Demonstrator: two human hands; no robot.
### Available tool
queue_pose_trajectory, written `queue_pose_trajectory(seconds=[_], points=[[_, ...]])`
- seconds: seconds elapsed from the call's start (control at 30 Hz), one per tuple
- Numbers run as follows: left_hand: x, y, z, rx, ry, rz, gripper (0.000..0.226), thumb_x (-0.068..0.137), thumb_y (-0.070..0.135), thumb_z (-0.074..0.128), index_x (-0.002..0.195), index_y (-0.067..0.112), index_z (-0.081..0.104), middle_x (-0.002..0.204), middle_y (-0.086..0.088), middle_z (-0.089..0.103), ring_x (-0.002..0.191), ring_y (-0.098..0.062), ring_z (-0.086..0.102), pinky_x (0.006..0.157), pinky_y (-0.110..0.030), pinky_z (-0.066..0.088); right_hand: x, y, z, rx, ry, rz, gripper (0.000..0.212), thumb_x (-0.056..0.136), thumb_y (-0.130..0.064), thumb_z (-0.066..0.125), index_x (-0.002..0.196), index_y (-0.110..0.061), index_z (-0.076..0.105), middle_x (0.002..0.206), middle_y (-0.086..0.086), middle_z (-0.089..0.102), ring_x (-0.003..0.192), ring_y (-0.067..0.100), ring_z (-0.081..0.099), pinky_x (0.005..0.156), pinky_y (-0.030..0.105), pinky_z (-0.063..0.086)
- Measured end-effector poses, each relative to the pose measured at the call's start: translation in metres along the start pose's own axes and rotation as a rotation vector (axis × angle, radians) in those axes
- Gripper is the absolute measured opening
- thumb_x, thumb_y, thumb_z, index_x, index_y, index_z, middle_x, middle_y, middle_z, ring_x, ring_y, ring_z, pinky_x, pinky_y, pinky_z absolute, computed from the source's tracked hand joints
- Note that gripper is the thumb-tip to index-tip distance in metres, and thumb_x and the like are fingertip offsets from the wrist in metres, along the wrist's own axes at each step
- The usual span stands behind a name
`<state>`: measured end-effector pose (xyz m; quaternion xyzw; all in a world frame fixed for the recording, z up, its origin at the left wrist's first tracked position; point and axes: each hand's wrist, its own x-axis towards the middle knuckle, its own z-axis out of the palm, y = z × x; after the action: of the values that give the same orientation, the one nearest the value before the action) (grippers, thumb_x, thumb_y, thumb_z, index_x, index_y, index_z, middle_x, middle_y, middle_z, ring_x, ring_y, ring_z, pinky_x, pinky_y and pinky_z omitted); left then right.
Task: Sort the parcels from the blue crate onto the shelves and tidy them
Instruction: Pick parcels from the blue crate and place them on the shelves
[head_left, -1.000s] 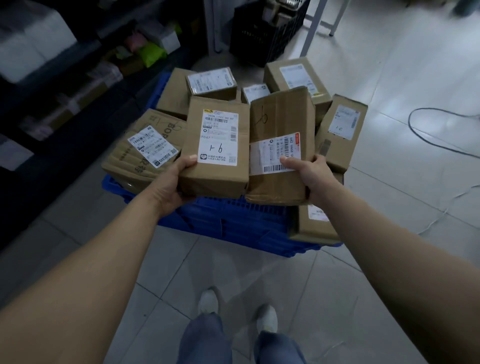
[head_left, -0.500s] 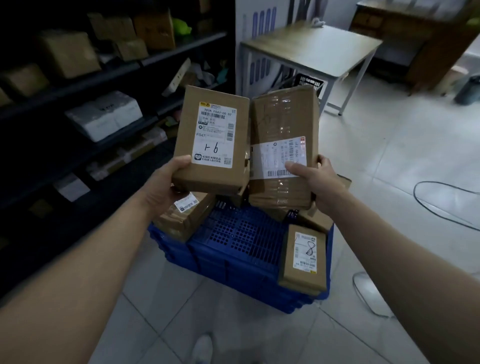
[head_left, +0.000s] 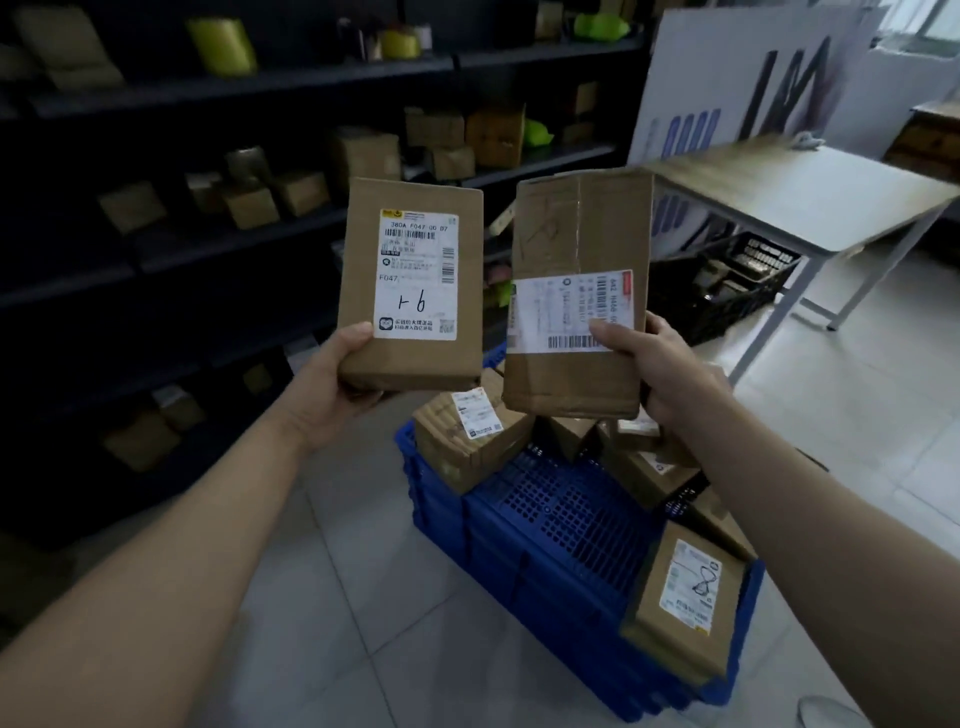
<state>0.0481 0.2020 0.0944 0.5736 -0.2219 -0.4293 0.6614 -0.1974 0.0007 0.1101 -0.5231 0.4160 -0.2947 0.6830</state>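
My left hand grips the bottom left corner of a flat brown parcel with a white label marked "1-6". My right hand grips the lower right edge of a taped brown parcel, thumb on its label. I hold both upright, side by side and slightly apart, above the blue crate. The crate sits on the tiled floor with several cardboard parcels in it, one at its far left, one leaning at its near right corner. Dark shelves with boxes stand to the left.
A light table stands at the right, with a black crate under it. A white signboard leans behind the table. Yellow-green packages sit on the top shelf. Pale floor tiles lie between me and the crate.
Both parcels have been lifted from crate level to in front of the shelves and drawn slightly apart. My view has tilted up from the floor toward the shelves.
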Motion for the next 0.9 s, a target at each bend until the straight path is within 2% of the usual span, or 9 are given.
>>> queue_pose_trajectory(seconds=[0.07, 0.13, 0.23, 0.3, 0.37, 0.57, 0.67, 0.73, 0.9], points=[[-0.011, 0.009, -0.022, -0.025, 0.056, 0.024, 0.041, 0.072, 0.042, 0.059, 0.111, 0.029, 0.062, 0.119, 0.002, 0.065, 0.115, -0.017, 0.053, 0.102, -0.040, 0.039, 0.000, -0.001, 0.026, 0.012, -0.061, 0.009, 0.064, 0.072, -0.019, 0.082, 0.129, -0.013, 0.053, 0.107, 0.007, 0.073, 0.092, 0.023, 0.073, 0.073, 0.037, 0.060], [-0.025, 0.016, -0.048, -0.043, 0.095, 0.047, 0.042, 0.073, 0.042, 0.057, 0.112, 0.029, 0.061, 0.118, 0.003, 0.065, 0.113, -0.016, 0.053, 0.102, -0.040, 0.038, -0.003, -0.003, 0.056, 0.015, -0.120, 0.025, 0.048, 0.078, -0.015, 0.078, 0.122, -0.013, 0.057, 0.100, 0.006, 0.075, 0.084, 0.020, 0.074, 0.063, 0.032, 0.059], [-0.048, 0.027, -0.090, -0.055, 0.159, 0.078, 0.052, 0.065, 0.046, 0.064, 0.115, 0.030, 0.061, 0.122, 0.002, 0.064, 0.116, -0.017, 0.053, 0.103, -0.041, 0.038, -0.007, -0.006, 0.106, -0.007, -0.198, 0.028, 0.034, 0.081, -0.014, 0.075, 0.111, -0.016, 0.059, 0.096, 0.006, 0.075, 0.078, 0.018, 0.074, 0.062, 0.033, 0.060], [-0.062, 0.035, -0.115, -0.061, 0.208, 0.097, 0.058, 0.063, 0.049, 0.065, 0.118, 0.030, 0.060, 0.125, 0.001, 0.062, 0.118, -0.019, 0.052, 0.106, -0.043, 0.036, -0.010, -0.008, 0.139, -0.027, -0.238, 0.016, 0.038, 0.080, -0.015, 0.076, 0.115, -0.014, 0.059, 0.100, 0.008, 0.075, 0.082, 0.021, 0.074, 0.067, 0.035, 0.060], [-0.076, 0.044, -0.142, -0.071, 0.255, 0.129, 0.048, 0.070, 0.045, 0.061, 0.115, 0.029, 0.060, 0.121, 0.002, 0.064, 0.115, -0.018, 0.053, 0.106, -0.043, 0.036, -0.012, -0.009, 0.174, -0.036, -0.289, 0.005, 0.046, 0.080, -0.015, 0.076, 0.121, -0.011, 0.058, 0.101, 0.009, 0.075, 0.088, 0.024, 0.073, 0.071, 0.037, 0.060], [-0.122, 0.060, -0.208, -0.083, 0.389, 0.222, 0.030, 0.079, 0.040, 0.054, 0.105, 0.030, 0.067, 0.113, 0.005, 0.068, 0.107, -0.015, 0.056, 0.103, -0.042, 0.039, -0.022, -0.001, 0.262, -0.044, -0.448, 0.010, 0.035, 0.081, -0.014, 0.074, 0.113, -0.016, 0.060, 0.086, 0.000, 0.077, 0.075, 0.015, 0.074, 0.058, 0.027, 0.057], [-0.149, 0.063, -0.239, -0.080, 0.511, 0.237, 0.030, 0.075, 0.041, 0.058, 0.101, 0.030, 0.068, 0.104, 0.008, 0.071, 0.105, -0.014, 0.058, 0.097, -0.038, 0.045, -0.026, 0.008, 0.308, -0.083, -0.541, 0.042, 0.042, 0.080, -0.018, 0.075, 0.119, -0.017, 0.061, 0.092, 0.000, 0.077, 0.081, 0.016, 0.074, 0.064, 0.031, 0.057], [-0.167, 0.063, -0.256, -0.100, 0.602, 0.240, 0.039, 0.068, 0.044, 0.064, 0.103, 0.030, 0.067, 0.106, 0.007, 0.070, 0.107, -0.015, 0.058, 0.094, -0.036, 0.046, -0.030, 0.014, 0.337, -0.102, -0.599, 0.060, 0.046, 0.080, -0.018, 0.076, 0.122, -0.017, 0.059, 0.093, 0.001, 0.076, 0.083, 0.017, 0.074, 0.066, 0.033, 0.057], [-0.207, 0.062, -0.272, -0.174, 0.807, 0.313, 0.034, 0.073, 0.039, 0.057, 0.104, 0.028, 0.064, 0.106, 0.005, 0.069, 0.100, -0.013, 0.057, 0.090, -0.036, 0.043, -0.035, 0.025, 0.396, -0.147, -0.778, 0.099, 0.055, 0.079, -0.021, 0.077, 0.129, -0.018, 0.055, 0.104, 0.003, 0.074, 0.091, 0.020, 0.072, 0.071, 0.037, 0.057]])
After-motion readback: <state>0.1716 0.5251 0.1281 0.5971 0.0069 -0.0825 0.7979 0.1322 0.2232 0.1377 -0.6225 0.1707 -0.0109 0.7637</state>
